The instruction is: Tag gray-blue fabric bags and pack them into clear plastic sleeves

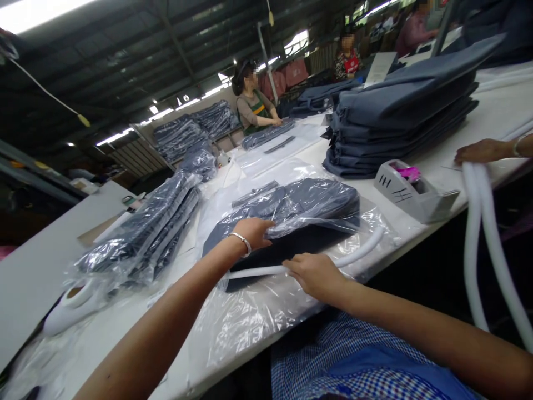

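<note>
My left hand (255, 233), with a bangle at the wrist, pinches the upper edge of a clear plastic bag (333, 219). Inside the bag lies a folded dark blue-grey garment (287, 203), its near part in shadow under the film. In the fingers of my right hand (314, 272) is a white foam tube (362, 250), lying lengthwise across the bag's near side, its right end curving up. The tube's left end reaches the garment's near left corner.
Bagged garments (154, 228) lie left, near a white tape dispenser (69, 311). A tall garment stack (387, 111) and a grey-white dispenser (408, 191) stand right. A co-worker's hand (483, 150) holds white tubes (478, 239) over the table edge. Another person (254, 103) works across.
</note>
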A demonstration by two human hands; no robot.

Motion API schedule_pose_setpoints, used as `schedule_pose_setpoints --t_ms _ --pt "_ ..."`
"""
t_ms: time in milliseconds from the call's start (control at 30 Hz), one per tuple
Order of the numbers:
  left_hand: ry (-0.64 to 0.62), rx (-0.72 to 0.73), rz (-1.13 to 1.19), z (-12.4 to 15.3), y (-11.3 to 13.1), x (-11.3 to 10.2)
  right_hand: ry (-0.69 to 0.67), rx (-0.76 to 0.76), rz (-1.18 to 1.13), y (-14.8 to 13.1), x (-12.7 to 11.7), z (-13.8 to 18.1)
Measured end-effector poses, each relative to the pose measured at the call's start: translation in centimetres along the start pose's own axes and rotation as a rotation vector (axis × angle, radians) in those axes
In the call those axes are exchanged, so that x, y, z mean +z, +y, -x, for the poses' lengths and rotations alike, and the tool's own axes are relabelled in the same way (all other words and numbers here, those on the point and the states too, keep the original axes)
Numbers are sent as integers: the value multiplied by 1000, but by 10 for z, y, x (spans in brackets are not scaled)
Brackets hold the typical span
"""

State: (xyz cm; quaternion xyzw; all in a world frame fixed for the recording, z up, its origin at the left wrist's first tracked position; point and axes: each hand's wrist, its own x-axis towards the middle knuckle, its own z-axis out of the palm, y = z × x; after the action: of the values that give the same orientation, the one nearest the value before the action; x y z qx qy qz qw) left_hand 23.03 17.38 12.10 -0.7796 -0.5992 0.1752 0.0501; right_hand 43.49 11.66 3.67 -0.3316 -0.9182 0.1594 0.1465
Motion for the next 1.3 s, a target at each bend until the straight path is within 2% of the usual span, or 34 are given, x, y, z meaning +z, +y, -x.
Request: schedule_pose_setpoints --t_ms 267,433,533,600,700,800,900,1167,1300 --pt "40 22 -12 2 -6 9 27 -121 -15 -10 56 -62" --pt "18 -3 -15 3 -6 12 58 -233 -46 -35 69 -74" --pt "15 -17 -18 4 -3 9 92 -218 -65 -39 72 -83" --pt "11 -25 -21 5 -1 8 104 -175 -62 -28 73 -90" --pt "26 -24 -18 7 1 8 140 -98 -6 4 71 -91" --pt "50 -20 -3 9 2 10 192 -27 55 40 64 -80" --pt "57 -38 16 12 5 12 238 8 92 61 60 -68" --pt "99 -88 22 20 15 21 240 96 33 61 79 -71" --pt "83 -106 -2 28 30 39 210 105 -18 63 88 -72"
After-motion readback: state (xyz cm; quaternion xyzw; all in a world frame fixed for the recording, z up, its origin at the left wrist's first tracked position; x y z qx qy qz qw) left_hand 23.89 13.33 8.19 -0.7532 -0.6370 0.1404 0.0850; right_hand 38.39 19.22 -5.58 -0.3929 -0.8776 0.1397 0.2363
